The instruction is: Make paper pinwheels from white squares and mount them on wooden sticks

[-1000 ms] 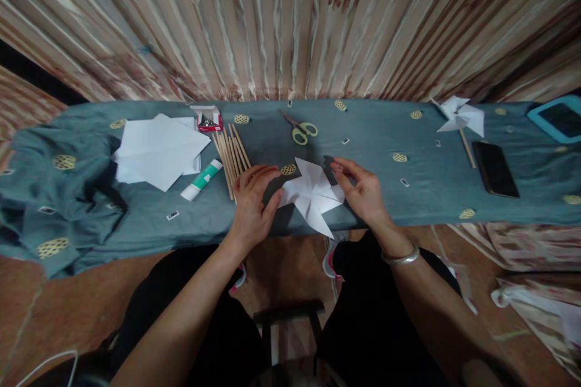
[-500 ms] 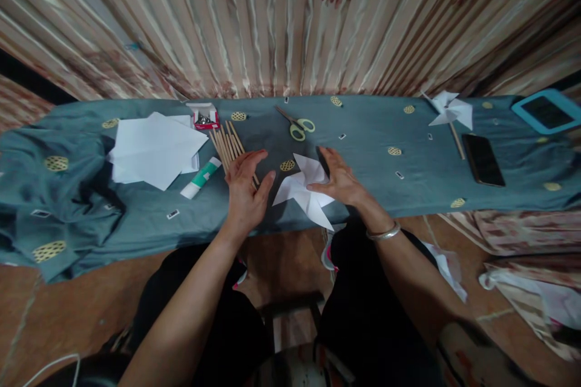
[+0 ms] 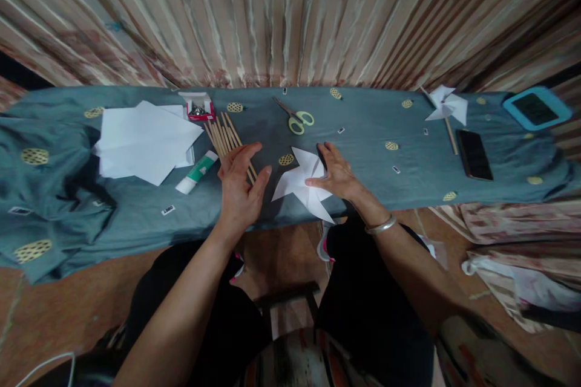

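Observation:
A white paper pinwheel (image 3: 303, 181) without a stick lies near the front edge of the cloth-covered table (image 3: 363, 175). My right hand (image 3: 338, 176) is at its right side, fingers spread, with the thumb over the paper near the centre. My left hand (image 3: 241, 184) hovers left of the pinwheel, fingers apart and nothing in them. Partly hidden behind that hand are several thin wooden sticks (image 3: 222, 136) in a loose bundle. A green-and-white glue stick (image 3: 198, 173) lies left of the sticks. Scissors (image 3: 296, 118) with pale green handles rest beyond the pinwheel.
Stacked white paper sheets (image 3: 145, 142) lie at the left, beside a small open red box (image 3: 200, 107) of metal pins. Toward the right are a finished pinwheel on a stick (image 3: 447, 106), a black phone (image 3: 474, 154) and a blue-framed tablet (image 3: 538, 107). A curtain (image 3: 272, 18) hangs behind.
The view has shifted slightly. My left hand has stayed apart from the paper, and my right hand still rests by the pinwheel, which looks unmoved.

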Action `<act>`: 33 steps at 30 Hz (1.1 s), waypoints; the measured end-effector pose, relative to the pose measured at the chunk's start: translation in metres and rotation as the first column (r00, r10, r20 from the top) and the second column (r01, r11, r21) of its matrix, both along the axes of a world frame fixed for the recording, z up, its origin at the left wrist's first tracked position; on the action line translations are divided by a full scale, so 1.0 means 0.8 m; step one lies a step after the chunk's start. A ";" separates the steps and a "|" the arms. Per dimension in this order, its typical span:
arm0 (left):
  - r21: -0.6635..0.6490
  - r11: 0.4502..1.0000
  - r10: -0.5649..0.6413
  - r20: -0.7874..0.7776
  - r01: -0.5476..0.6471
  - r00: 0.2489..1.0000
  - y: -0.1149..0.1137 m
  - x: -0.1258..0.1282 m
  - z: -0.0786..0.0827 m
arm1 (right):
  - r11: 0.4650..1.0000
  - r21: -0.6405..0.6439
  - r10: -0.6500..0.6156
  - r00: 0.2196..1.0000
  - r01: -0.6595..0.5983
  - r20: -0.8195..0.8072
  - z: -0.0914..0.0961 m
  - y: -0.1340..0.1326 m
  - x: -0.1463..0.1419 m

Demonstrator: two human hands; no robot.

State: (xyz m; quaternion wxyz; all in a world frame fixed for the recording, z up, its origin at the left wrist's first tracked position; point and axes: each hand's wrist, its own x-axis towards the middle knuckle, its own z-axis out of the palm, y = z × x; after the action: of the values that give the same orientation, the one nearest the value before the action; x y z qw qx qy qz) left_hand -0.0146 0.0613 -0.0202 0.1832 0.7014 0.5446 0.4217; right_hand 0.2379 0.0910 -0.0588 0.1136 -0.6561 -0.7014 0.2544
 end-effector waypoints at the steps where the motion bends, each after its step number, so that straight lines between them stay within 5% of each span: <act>1: -0.005 1.000 -0.001 0.007 0.001 1.000 0.000 -0.001 0.001 | 0.999 -0.038 -0.004 1.000 0.005 0.025 0.006 0.001 -0.003; 6: 0.005 1.000 0.002 0.065 -0.003 0.998 0.000 -0.002 0.000 | 0.990 -0.142 0.001 0.996 0.012 0.088 0.025 0.003 -0.013; 20: -0.045 0.999 -0.005 0.114 0.010 0.993 -0.004 -0.002 -0.003 | 0.994 -0.111 0.021 0.995 -0.011 0.096 0.013 0.006 -0.007; 26: -0.015 0.999 -0.041 0.107 0.043 0.993 0.006 0.006 -0.004 | 1.000 -0.015 -0.002 0.993 0.000 -0.120 0.009 0.003 0.006; 33: -0.023 0.998 -0.050 0.082 0.053 0.995 0.009 0.003 -0.005 | 0.992 0.064 -0.073 0.903 0.111 -0.423 0.017 -0.002 0.015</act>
State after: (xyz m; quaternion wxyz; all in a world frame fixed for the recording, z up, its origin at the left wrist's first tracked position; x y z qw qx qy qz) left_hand -0.0118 0.0684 -0.0245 0.2247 0.6951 0.5236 0.4383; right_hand 0.2498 0.0893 -0.0452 0.3021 -0.6129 -0.6391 0.3531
